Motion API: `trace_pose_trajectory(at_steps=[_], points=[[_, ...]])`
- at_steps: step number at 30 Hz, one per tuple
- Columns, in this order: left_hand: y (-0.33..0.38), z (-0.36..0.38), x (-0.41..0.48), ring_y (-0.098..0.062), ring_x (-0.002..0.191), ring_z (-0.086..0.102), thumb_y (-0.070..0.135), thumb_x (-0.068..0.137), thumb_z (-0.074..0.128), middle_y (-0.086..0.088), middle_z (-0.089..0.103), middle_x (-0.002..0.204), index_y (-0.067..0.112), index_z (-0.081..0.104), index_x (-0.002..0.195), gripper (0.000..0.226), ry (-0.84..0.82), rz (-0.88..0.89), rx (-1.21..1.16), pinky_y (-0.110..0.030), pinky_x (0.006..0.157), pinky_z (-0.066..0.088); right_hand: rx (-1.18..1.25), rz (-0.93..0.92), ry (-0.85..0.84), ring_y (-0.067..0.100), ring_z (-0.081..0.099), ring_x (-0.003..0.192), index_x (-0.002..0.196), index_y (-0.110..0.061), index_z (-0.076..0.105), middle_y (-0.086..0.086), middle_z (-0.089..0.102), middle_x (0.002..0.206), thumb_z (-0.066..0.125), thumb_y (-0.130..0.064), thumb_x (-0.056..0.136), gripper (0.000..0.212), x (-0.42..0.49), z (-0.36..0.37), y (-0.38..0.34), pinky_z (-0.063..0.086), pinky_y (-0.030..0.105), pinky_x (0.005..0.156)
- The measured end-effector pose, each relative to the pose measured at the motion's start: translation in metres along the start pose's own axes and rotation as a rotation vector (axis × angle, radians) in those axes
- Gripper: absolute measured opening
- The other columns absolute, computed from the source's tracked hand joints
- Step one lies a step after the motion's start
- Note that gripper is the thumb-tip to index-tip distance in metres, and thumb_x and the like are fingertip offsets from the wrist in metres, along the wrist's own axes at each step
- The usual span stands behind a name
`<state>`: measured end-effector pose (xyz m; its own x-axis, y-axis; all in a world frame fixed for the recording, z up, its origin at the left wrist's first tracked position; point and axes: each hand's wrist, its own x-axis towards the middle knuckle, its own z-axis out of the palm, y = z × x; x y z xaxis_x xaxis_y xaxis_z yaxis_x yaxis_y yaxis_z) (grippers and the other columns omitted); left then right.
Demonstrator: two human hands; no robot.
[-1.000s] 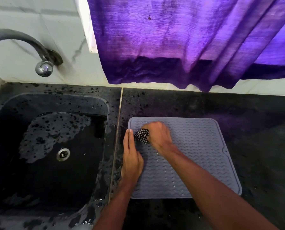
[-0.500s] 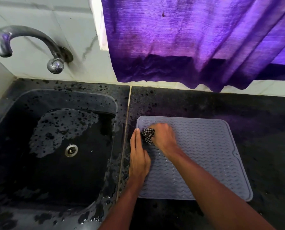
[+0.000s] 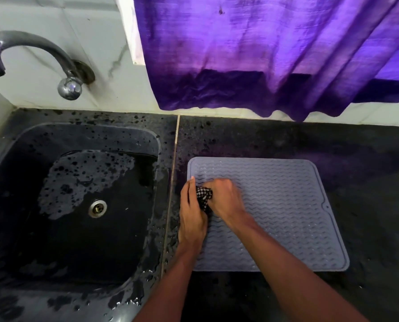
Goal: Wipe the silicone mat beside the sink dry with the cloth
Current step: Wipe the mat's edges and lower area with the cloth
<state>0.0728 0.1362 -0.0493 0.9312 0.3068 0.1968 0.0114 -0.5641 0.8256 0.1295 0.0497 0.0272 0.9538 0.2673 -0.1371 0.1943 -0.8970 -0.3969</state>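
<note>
Right hand [image 3: 226, 201] clenched round the checked cloth [image 3: 204, 198] on the grey mat [image 3: 286, 205], left hand [image 3: 191, 217] flat, fingers straight, along the mat's left edge.

Head camera looks steeply down, close over sink [image 3: 77, 205] and counter [image 3: 286, 140].

We find no readable text, label, brand, number or sign anywhere in this view.
</note>
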Motion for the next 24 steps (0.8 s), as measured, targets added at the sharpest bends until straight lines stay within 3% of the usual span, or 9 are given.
trace_pose_trajectory(at_steps=[7,10,12,14,18,21,24], points=[[-0.003,0.000,0.001,-0.022,0.125,0.051,-0.023,0.082,0.052,-0.018,0.050,0.142,-0.001,0.049,0.140,0.063,0.095,-0.031,0.000,-0.022,0.109,0.035,-0.026,-0.028,0.025,0.027,0.064,0.085,0.092,-0.025,0.073,0.002,0.071,0.087,0.066,-0.014,0.075,0.021,-0.023,0.004,0.011,0.052,0.034,0.075],[-0.002,0.000,-0.001,-0.022,0.122,0.051,-0.028,0.077,0.051,-0.022,0.053,0.137,-0.006,0.052,0.136,0.063,0.081,0.033,0.024,-0.028,0.106,0.039,-0.053,-0.067,0.099,0.026,0.063,0.086,0.096,-0.027,0.074,-0.002,0.072,0.089,0.076,-0.010,0.067,0.034,-0.028,0.013,0.020,0.052,0.034,0.075],[-0.003,-0.001,-0.002,-0.024,0.122,0.053,-0.028,0.073,0.051,-0.021,0.054,0.137,-0.006,0.052,0.134,0.065,0.029,0.055,0.047,-0.035,0.105,0.044,-0.029,-0.078,0.088,0.026,0.062,0.088,0.095,-0.028,0.073,-0.002,0.072,0.090,0.072,-0.009,0.070,0.031,-0.027,0.011,0.020,0.053,0.035,0.076],[-0.007,-0.001,-0.002,-0.028,0.125,0.055,-0.022,0.075,0.053,-0.018,0.054,0.140,-0.004,0.051,0.137,0.065,-0.037,0.044,0.080,-0.042,0.105,0.048,-0.009,-0.076,0.067,0.026,0.062,0.090,0.096,-0.028,0.072,-0.002,0.072,0.091,0.067,-0.009,0.074,0.029,-0.024,0.005,0.021,0.053,0.037,0.079],[-0.008,0.007,0.000,-0.030,0.130,0.054,-0.006,0.088,0.057,-0.015,0.057,0.141,0.000,0.053,0.139,0.051,-0.076,0.120,0.205,-0.046,0.107,0.048,-0.047,-0.030,0.120,0.022,0.062,0.094,0.102,-0.030,0.073,-0.006,0.073,0.097,0.076,-0.012,0.069,0.037,-0.028,-0.004,0.042,0.051,0.037,0.082],[-0.006,0.011,0.001,-0.027,0.136,0.050,0.018,0.097,0.040,-0.012,0.055,0.145,0.004,0.055,0.140,0.047,-0.109,0.203,0.367,-0.045,0.112,0.043,-0.076,0.001,0.121,0.021,0.062,0.096,0.104,-0.031,0.072,-0.008,0.072,0.101,0.084,-0.018,0.063,0.045,-0.038,-0.001,0.061,0.051,0.037,0.082],[-0.007,0.010,0.002,-0.028,0.140,0.046,0.022,0.092,0.034,-0.012,0.050,0.150,0.005,0.055,0.141,0.055,-0.162,0.243,0.479,-0.048,0.113,0.041,-0.066,-0.030,0.142,0.020,0.063,0.096,0.104,-0.032,0.072,-0.010,0.072,0.101,0.084,-0.017,0.062,0.047,-0.039,-0.001,0.065,0.051,0.036,0.080]])
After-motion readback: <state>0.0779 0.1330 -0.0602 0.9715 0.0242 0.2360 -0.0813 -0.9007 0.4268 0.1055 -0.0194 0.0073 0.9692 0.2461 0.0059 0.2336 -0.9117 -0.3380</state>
